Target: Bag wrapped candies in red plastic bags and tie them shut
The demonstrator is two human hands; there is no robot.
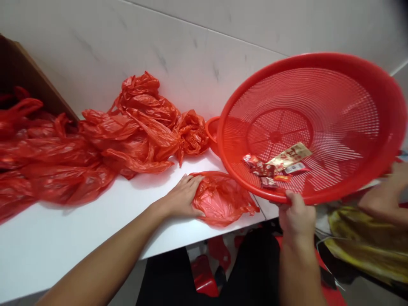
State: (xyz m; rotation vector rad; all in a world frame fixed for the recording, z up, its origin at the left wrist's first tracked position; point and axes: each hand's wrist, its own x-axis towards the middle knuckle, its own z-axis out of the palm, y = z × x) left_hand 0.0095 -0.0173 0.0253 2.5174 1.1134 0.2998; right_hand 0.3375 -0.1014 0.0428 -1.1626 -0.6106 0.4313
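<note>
My right hand (298,216) grips the near rim of a large red plastic mesh basket (277,100), thumb over the edge. The basket is tilted towards me above the white surface. Several small snack packets lie low inside it, among them a gold packet (291,156) and a dark red packet (264,169). My left hand (183,197) holds the left side of an opened red plastic bag (219,199), its thumb and fingers around the bag's edge. The bag lies spread in a round shape on the white surface; whether a bowl is under it, I cannot tell.
Crumpled red plastic bags (137,131) are heaped along the wall, reaching to a brown cardboard box (38,72) at the left. A small red container (213,131) stands behind the basket. Another person's hand (387,195) shows at the right, near a yellowish bag (366,242).
</note>
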